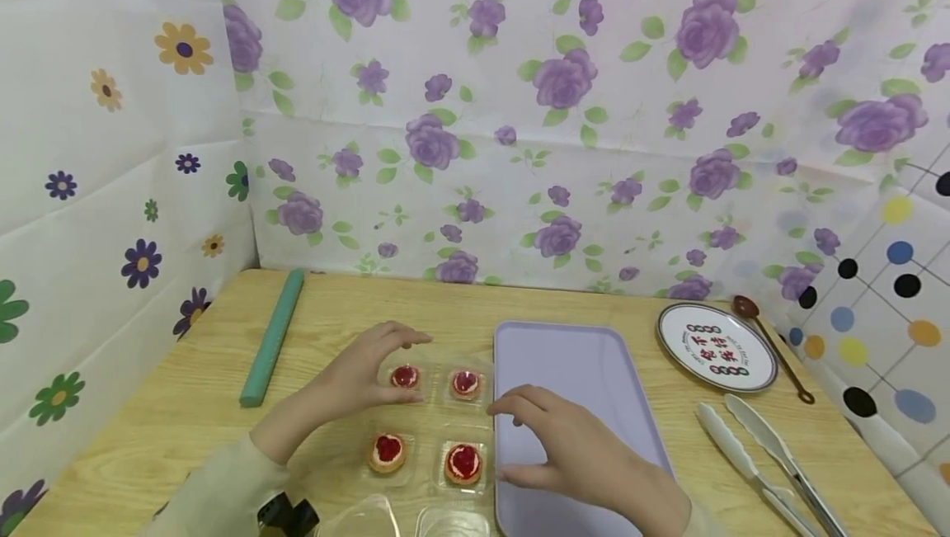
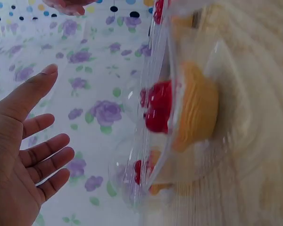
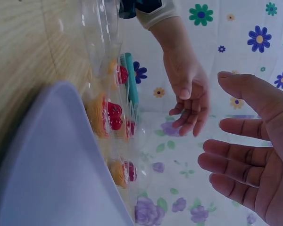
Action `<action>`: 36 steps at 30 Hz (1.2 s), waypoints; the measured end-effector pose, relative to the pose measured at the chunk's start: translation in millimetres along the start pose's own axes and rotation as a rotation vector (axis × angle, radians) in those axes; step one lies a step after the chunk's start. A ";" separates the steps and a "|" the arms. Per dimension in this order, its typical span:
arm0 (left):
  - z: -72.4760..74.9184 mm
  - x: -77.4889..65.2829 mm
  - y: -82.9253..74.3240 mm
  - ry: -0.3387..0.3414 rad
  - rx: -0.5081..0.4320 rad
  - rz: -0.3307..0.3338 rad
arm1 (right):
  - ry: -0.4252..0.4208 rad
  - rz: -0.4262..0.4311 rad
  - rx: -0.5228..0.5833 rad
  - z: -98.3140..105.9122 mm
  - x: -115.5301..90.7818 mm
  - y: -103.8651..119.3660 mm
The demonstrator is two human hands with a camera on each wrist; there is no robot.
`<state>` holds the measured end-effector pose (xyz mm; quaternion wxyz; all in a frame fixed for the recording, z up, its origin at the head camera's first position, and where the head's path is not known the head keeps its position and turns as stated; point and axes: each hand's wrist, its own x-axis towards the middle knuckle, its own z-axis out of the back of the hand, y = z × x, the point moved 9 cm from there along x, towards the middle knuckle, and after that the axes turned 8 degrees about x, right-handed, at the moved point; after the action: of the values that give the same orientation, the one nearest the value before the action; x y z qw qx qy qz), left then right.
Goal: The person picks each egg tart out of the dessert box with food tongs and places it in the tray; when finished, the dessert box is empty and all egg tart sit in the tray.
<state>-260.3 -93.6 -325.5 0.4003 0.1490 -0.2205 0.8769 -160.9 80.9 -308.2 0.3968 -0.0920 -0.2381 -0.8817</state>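
Here, flowered cloth (image 1: pixel 519 116) backs a pale wood table (image 1: pixel 386 298), and a lilac tray (image 1: pixel 564 372) takes up its middle, the tray's left edge just beside the right-hand boxes (image 1: pixel 486 436). A white plate (image 1: pixel 717 347) lies towards the far right corner, with tongs (image 1: pixel 764 435) nearer the front edge, a green rod (image 1: pixel 274 337) well apart on the left and a brown spoon (image 1: pixel 745 308) just beyond the plate. Two clear plastic pieces (image 1: pixel 453 525), cut off by the frame, sit in front of the boxes. Four red-topped tarts (image 1: pixel 463 464), each in a clear box, stand in two rows left of the tray. In the head view, the left thumb overlaps the back left box.

The right hand (image 1: pixel 571 446) hangs over the tray, thumb well apart from the fingers, holding nothing. The left hand (image 1: pixel 367 372) hovers by the back left tart, fingers and thumb spread, empty too.

Red Chinese characters fill the plate's middle, too blurred to read surely; the small curved lettering around them is illegible.
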 end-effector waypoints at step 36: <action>-62.8 23.0 33.9 0.288 0.028 0.038 | 0.088 -0.258 -0.044 -30.7 68.9 -73.0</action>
<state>-306.3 -67.0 -378.4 0.4090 0.0229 -0.1514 0.8996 -260.4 62.2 -336.1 0.2882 -0.0307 -0.2109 -0.9336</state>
